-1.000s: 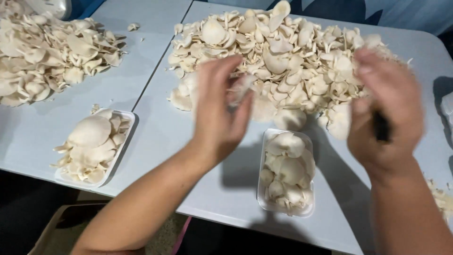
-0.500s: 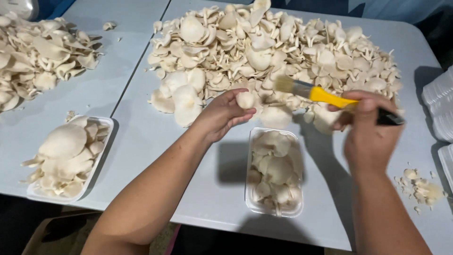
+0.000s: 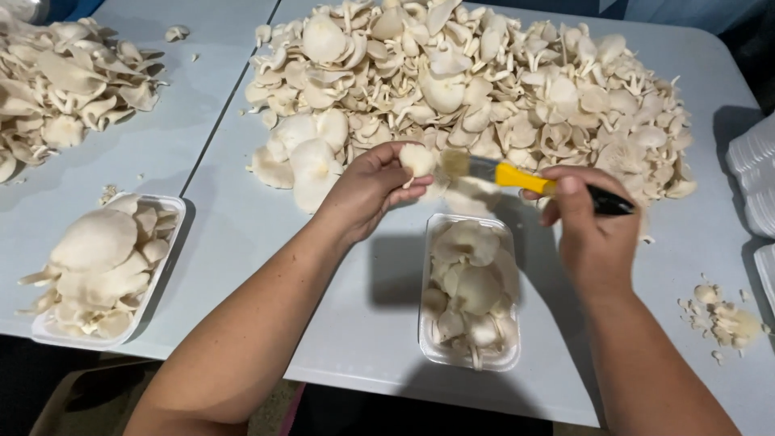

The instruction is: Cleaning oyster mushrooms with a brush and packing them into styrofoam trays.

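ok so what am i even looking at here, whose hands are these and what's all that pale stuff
The picture comes from a camera worn on a person's head, looking down at their own bare hands. The left hand holds one mushroom. The right hand grips a yellow-and-black knife, its blade beside that mushroom. On the grey table lies a big mushroom pile, with a smaller pile at far left. Two clear trays hold mushrooms: one between the arms, one to the left.
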